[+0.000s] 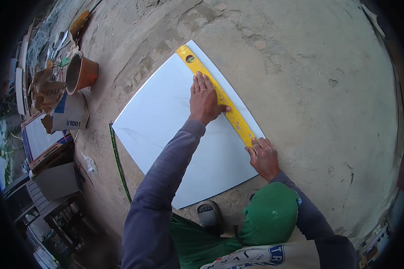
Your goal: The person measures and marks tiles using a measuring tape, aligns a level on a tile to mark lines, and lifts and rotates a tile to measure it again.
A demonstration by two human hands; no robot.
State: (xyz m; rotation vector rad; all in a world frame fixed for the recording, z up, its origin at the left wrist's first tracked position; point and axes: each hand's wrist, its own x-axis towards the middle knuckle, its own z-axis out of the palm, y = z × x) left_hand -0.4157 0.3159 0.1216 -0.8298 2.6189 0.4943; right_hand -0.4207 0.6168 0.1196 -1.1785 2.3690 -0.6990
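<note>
floor (pixel 309 98): bare, grey and rough, it lay under everything.
tile (pixel 166 107): white, faintly veined, it lay flat on the floor in front of the person, one corner pointing away.
level (pixel 234 117): yellow and scuffed, it lay on the tile along the right-hand edge, a narrow white band showing beyond it.
bag (pixel 78 107): pale and blue, it stood on the left, close to the bucket.
bucket (pixel 93 74): orange, it was tilted, its mouth facing left.
green strip (pixel 117 154): thin and curved, it lay beside the tile's left corner.
left hand (pixel 204 101): its fingers were straight and close together, thumb spread onto the level, pressing without a grip.
right hand (pixel 265 159): its fingers were bent, touching the level's near end; whether they gripped it, i could not tell.
</note>
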